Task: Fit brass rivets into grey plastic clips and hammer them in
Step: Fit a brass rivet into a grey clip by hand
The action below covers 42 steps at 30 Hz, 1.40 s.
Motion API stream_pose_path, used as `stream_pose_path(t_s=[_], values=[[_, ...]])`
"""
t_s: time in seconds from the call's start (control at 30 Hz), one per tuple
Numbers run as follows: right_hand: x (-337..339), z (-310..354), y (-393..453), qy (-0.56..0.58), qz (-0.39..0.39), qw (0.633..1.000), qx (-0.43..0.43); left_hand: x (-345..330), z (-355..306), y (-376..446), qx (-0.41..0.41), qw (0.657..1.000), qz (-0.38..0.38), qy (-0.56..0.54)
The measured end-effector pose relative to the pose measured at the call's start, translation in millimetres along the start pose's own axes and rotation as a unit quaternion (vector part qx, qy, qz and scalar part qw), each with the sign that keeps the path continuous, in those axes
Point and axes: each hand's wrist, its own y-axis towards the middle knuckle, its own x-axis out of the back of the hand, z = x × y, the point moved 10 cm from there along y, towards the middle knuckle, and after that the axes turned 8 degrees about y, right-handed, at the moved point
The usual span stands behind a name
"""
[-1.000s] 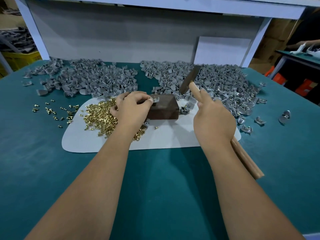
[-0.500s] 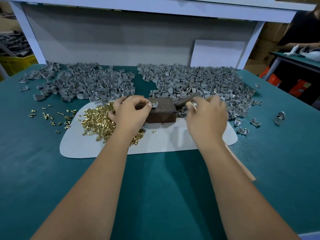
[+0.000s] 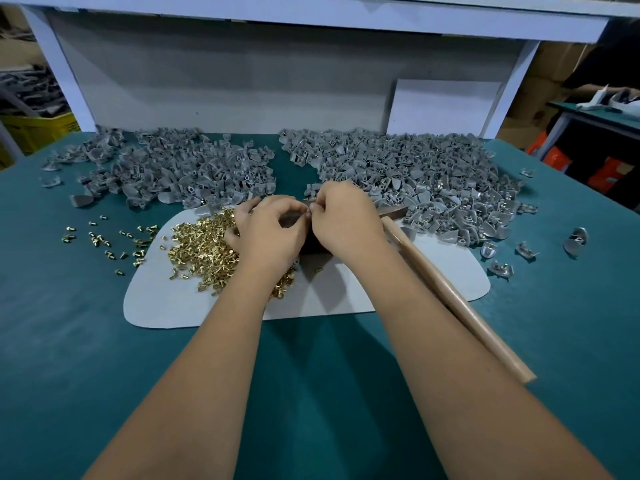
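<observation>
Head view: both hands, left hand [image 3: 268, 233] and right hand [image 3: 346, 220], meet fingertip to fingertip, each grip pinched on something tiny I can't make out, rivets [image 3: 204, 247] piled just left, probably for quick grabbing, hammer [image 3: 446, 292] parked right.

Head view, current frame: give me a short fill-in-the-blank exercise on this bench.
1. The brass rivets are heaped on the ____ mat.
2. The hammer handle lies beside the ____ forearm.
3. The left hand and right hand meet over the dark ____.

Missing words: white; right; block
</observation>
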Motion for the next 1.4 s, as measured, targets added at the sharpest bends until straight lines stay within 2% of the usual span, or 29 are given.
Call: stream_pose_path(t_s=[0.23,0.47,0.6,0.73,0.8,0.9,1.03,1.23,1.4], values=[[1.0,9.4,-10.2,-0.01,-0.07,0.997,0.022,-0.4,0.3,0.6,0.0,1.0,0.001,0.015],[-0.4,4.0,-12.1,0.02,-0.09,0.996,0.011,0.5,0.6,0.0,-0.003,1.0,-0.008,0.011],[-1.4,2.4,-9.6,0.026,-0.07,0.997,0.004,-0.6,2.1,0.8,-0.005,1.0,-0.011,0.008],[1.7,2.2,-3.8,0.017,0.003,1.0,0.004,-0.9,2.1,1.5,-0.012,1.0,-0.014,0.016],[15.6,-2.2,-6.5,0.03,0.001,1.0,-0.003,-2.6,2.7,1.6,-0.013,1.0,-0.01,0.019],[55.3,-32.2,-20.4,-0.05,-0.056,0.995,-0.072,-5.6,5.7,3.0,-0.004,1.0,-0.003,0.013],[60.3,-76.9,-48.6,-0.175,0.035,0.97,-0.167,-7.5,6.1,4.3,0.001,1.0,0.002,0.009],[46.4,-89.9,-63.1,-0.227,0.065,0.953,-0.191,-6.1,6.5,2.6,-0.002,1.0,0.001,0.009],[60.5,-96.8,-63.1,-0.198,0.013,0.957,-0.214,-6.9,4.7,2.4,-0.007,1.0,0.001,0.027]])
